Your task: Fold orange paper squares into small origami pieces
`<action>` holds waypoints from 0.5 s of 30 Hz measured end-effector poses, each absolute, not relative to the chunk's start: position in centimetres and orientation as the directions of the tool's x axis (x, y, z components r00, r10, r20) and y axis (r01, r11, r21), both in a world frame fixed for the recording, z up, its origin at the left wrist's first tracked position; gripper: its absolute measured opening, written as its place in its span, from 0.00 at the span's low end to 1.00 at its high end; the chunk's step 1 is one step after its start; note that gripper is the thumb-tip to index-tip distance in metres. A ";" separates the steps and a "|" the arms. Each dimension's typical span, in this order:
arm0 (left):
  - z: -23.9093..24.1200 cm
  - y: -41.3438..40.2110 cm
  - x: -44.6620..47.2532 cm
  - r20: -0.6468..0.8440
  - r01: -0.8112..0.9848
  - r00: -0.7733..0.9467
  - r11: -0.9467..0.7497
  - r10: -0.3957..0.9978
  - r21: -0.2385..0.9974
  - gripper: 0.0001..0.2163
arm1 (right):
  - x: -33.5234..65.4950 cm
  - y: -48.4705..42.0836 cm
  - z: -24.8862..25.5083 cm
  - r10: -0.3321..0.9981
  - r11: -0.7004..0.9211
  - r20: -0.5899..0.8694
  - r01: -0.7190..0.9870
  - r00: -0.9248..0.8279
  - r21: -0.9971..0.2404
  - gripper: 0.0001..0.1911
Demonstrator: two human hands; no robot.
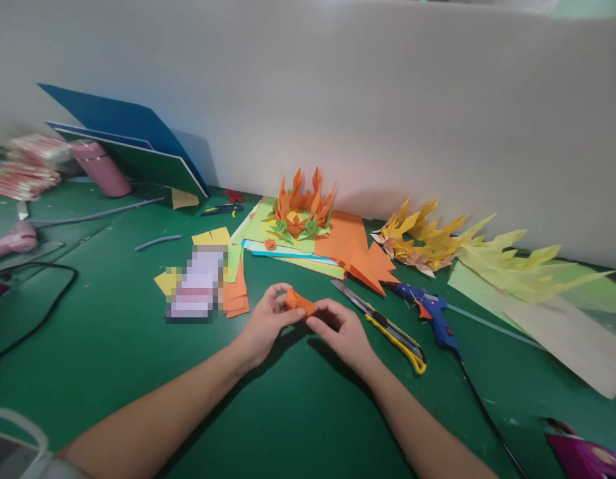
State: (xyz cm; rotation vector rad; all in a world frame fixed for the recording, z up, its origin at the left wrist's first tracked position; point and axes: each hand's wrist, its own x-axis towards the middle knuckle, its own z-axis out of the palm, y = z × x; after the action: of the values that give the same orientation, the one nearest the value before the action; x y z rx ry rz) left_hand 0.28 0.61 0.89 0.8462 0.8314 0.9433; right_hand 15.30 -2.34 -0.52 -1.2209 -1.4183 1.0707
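In the head view, the folded orange paper (300,304) sits between both hands, over the green desk (113,386). The left hand's (266,324) grip is clamped on it, thumb against fingers; the right hand's (344,327) grip appears to pinch its right end. Working this small shape well likely calls for a firm left hold and light right fingertips, creasing one edge at a time without crushing the folds. The utility knife (392,330), blade seemingly out, lies just beside the right hand, so elbow-out movements deserve care.
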 end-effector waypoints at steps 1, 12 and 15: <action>0.9 0.6 0.3 -0.212 -0.338 0.351 0.334 0.912 0.880 0.23 | 15.3 -2.4 -0.5 0.992 0.124 0.116 0.172 -0.058 -0.977 0.11; 1.2 0.3 0.4 -0.148 -0.207 0.394 0.244 0.907 0.947 0.24 | 15.1 -2.3 -0.6 0.981 0.190 0.194 0.247 -0.009 -0.950 0.10; 0.8 0.4 0.3 -0.125 -0.209 0.447 0.239 0.886 0.948 0.25 | 15.3 -2.1 -0.8 0.979 0.195 0.205 0.248 0.015 -0.949 0.10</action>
State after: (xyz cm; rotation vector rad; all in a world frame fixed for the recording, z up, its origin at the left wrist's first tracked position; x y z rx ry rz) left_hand 0.30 0.40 0.83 1.0647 0.7865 0.8661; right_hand 15.25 -2.13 -0.84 -1.2493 -1.4452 0.9000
